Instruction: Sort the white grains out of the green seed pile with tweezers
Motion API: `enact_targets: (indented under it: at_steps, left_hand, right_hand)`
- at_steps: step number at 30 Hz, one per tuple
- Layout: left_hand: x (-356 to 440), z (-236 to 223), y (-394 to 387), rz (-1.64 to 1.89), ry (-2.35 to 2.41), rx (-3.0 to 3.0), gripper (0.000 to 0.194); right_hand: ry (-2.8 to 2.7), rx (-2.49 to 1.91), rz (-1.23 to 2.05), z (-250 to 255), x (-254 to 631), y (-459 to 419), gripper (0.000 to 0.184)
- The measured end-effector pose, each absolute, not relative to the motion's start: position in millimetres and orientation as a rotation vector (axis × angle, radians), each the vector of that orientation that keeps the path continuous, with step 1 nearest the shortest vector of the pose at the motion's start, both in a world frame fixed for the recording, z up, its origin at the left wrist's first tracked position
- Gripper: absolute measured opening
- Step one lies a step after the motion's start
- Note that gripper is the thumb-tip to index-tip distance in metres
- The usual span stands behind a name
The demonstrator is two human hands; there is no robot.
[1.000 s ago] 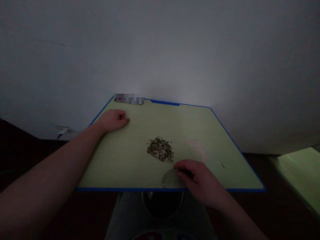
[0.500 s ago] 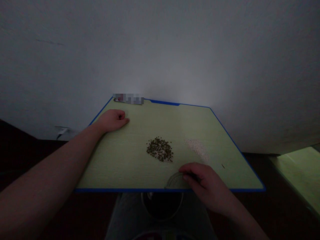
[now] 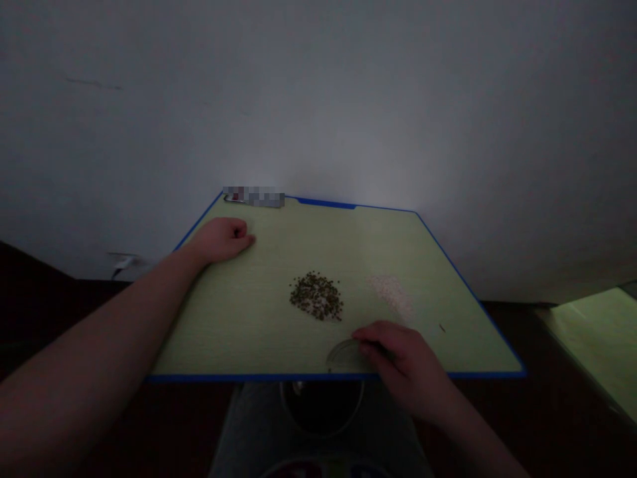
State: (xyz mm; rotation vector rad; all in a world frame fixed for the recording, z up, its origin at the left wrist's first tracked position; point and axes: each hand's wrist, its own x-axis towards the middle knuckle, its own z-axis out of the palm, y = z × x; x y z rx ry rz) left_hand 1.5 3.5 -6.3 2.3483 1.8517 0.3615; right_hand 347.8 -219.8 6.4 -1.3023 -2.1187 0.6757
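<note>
My left hand point(image 3: 223, 239) rests on the left side of the pale tabletop, its fingers curled into a loose fist with nothing showing in it. Low on the right, near the table's front edge, my right hand point(image 3: 398, 362) pinches a clear, curved-edged plastic piece point(image 3: 342, 354) between thumb and fingers. One small dark speck point(image 3: 329, 370) lies by that piece. Beyond it is a heap of dark greenish-brown grains mixed with pale ones point(image 3: 317, 297). A separate patch of small whitish grains point(image 3: 392, 295) lies just past my right hand.
The table point(image 3: 209, 332) has a blue rim and stands against a grey wall. A flat, blurred-out object point(image 3: 256, 198) lies at its far left corner. A thin dark sliver point(image 3: 442, 328) lies at the right. Below the front edge is a round dark container point(image 3: 322, 406).
My right hand has shifted a little to the right with the clear plastic piece. My left hand stays in place, and both grain groups look much the same.
</note>
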Motion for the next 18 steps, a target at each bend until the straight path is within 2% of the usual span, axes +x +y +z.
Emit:
enact_targets:
  at_steps: [8, 18]
  left_hand:
    - [0.9, -6.2, 3.6, 0.355, 1.842, 2.345, 0.031]
    - [0.4, -6.4, 4.6, 0.335, 1.851, 2.372, 0.031]
  right_hand:
    - [-2.127, -1.297, 0.792, 8.0, 349.6, -217.3, 0.019]
    - [-2.124, -1.365, 0.761, 9.8, 348.7, -218.4, 0.021]
